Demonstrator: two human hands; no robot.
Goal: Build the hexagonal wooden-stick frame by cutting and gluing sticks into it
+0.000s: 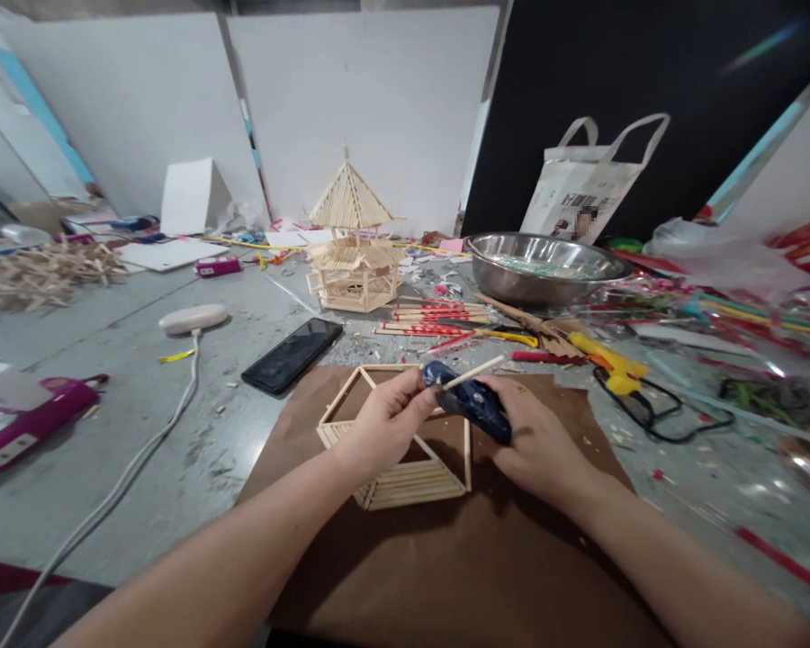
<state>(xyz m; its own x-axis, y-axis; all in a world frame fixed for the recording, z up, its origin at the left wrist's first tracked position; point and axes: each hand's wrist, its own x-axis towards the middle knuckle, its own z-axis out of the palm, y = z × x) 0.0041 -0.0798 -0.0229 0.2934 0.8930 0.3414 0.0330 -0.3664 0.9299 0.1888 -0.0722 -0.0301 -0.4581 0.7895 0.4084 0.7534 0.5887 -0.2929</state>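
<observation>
My right hand (533, 432) is wrapped around a dark blue hand tool (476, 405), whose exact kind I cannot make out. My left hand (391, 414) is closed, its thumb and fingertips pinching a thin wooden stick (476, 370) that lies across the tool's near end. Under both hands, a many-sided frame of wooden sticks (341, 396) rests on a sheet of brown paper (405, 567). Rows of sticks (415, 484) fill its near-side sections; my left hand and forearm hide part of it.
Beyond the paper stand a stick-built pavilion model (355, 247) and a metal basin (546, 265). A black phone (292, 355) lies at the left, near a white corded device (193, 319). Red-marked sticks (438, 315), a yellow-handled glue gun (611, 360) and a stick heap (44, 273) clutter the surface.
</observation>
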